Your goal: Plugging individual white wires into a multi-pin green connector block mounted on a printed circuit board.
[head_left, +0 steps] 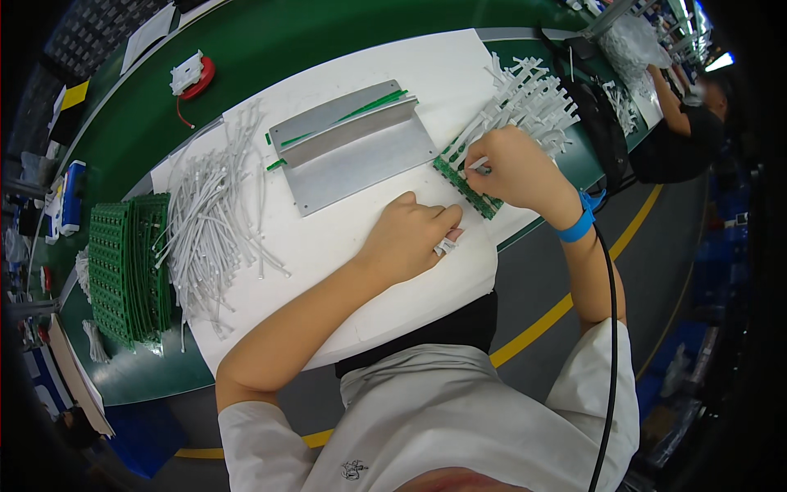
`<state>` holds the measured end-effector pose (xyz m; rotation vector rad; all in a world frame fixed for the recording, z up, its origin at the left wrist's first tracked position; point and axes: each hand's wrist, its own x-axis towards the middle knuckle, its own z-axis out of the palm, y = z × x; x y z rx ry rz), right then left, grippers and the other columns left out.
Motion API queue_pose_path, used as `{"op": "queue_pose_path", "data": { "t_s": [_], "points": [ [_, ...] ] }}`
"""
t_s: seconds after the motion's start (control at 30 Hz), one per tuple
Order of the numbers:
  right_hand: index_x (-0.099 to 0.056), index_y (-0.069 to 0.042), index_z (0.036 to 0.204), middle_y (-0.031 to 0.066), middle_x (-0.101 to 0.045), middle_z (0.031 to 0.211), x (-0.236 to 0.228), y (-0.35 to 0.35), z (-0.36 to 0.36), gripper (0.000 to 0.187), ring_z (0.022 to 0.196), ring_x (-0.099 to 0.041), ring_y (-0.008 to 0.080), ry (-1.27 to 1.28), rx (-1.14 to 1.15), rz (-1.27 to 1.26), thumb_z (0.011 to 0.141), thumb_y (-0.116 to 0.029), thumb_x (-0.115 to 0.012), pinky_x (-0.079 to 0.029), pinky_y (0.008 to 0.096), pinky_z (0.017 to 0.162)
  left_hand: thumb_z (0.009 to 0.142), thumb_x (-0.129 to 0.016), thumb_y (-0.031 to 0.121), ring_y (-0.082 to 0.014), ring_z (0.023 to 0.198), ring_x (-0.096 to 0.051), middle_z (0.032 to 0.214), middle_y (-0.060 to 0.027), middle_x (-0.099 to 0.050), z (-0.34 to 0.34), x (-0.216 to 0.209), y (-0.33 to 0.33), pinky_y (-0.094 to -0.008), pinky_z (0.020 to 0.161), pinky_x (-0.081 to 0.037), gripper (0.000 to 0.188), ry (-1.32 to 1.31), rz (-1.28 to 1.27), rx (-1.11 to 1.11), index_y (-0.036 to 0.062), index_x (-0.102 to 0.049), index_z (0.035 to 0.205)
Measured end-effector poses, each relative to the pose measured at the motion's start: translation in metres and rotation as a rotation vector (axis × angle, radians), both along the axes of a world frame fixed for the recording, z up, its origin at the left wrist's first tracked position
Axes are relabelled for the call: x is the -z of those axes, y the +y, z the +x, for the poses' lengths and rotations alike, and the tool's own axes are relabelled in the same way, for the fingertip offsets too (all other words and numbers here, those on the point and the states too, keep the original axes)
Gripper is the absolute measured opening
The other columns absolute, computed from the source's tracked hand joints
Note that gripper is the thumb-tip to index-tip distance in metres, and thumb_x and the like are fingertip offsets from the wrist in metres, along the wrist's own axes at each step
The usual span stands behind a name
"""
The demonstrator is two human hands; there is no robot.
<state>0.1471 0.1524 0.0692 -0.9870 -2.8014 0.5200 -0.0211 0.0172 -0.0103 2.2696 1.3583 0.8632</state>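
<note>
Currently, a bent grey metal fixture [369, 168] is set on a white sheet [328, 238] spread over a green table [328, 25], and thin green strips [381, 103] are laid along the fixture's upright ridge. Just beside the fixture's right end, a green circuit board [466, 190] is placed at a slant, partly covered by the right hand [512, 168]. By that hand, a small white piece [480, 166] is pinched between thumb and fingers over the board; whether the board is touched by it cannot be told. The right wrist is circled by a blue band [577, 228]. Nearer the wearer than the fixture, the left hand [410, 238] is rested low over the sheet with its fingers curled, and small white bits [445, 245] are gripped at the fingertips. To the right of the fixture, beyond the board, white connectors [533, 94] are heaped. To the fixture's left, white cables [205, 217] are piled loosely, and farther left green panels [115, 271] are stacked. Beyond the fixture, to its left, a red coil [206, 79] is seen.
</note>
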Motion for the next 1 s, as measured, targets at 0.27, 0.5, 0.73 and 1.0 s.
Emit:
{"op": "queue_pose_path", "data": {
  "t_s": [0.27, 0.5, 0.73, 1.0],
  "points": [
    [-0.077, 0.001, 0.081, 0.0204, -0.071, 0.075, -0.001, 0.001, -0.002, 0.013, 0.066, -0.068, 0.0366, -0.028, 0.005, -0.016, 0.075, -0.011, -0.075, -0.055, 0.0411, 0.067, 0.093, -0.068, 0.019, -0.0261, 0.068, -0.063, 0.073, -0.0052, -0.066, 0.0, -0.002, 0.001, -0.0366, 0.073, -0.041, 0.015, 0.02, -0.03, 0.004, 0.0096, -0.057, 0.092],
    [-0.077, 0.001, 0.081, 0.021, -0.071, 0.077, 0.0, 0.002, -0.003, 0.013, 0.064, -0.067, 0.0368, -0.025, -0.017, 0.002, 0.074, -0.01, -0.075, -0.055, 0.0417, 0.065, 0.09, -0.07, 0.017, -0.0255, 0.069, -0.064, 0.075, -0.0048, -0.066, 0.0, -0.001, 0.0, -0.0363, 0.073, -0.041, 0.015, 0.008, -0.023, -0.002, 0.0096, -0.057, 0.092],
    [-0.078, 0.002, 0.08, 0.0204, -0.072, 0.077, 0.001, 0.004, -0.009, 0.016, 0.071, -0.071, 0.0363, 0.001, 0.047, -0.101, 0.069, -0.01, -0.078, -0.058, 0.0414, 0.07, 0.09, -0.07, 0.018, -0.0253, 0.069, -0.064, 0.074, -0.0049, -0.066, 0.0, 0.0, 0.0, -0.0364, 0.073, -0.041, 0.015, 0.01, -0.027, -0.005, 0.0097, -0.057, 0.093],
    [-0.077, 0.002, 0.078, 0.0199, -0.071, 0.073, 0.004, 0.015, -0.004, 0.016, 0.064, -0.069, 0.0336, 0.015, 0.04, -0.229, 0.069, -0.01, -0.078, -0.056, 0.0389, 0.065, 0.082, -0.075, 0.013, -0.0253, 0.073, -0.064, 0.081, -0.0058, -0.067, 0.001, 0.0, -0.001, -0.0367, 0.076, -0.042, 0.024, 0.011, -0.021, -0.005, 0.0096, -0.058, 0.1]
  ]
}}
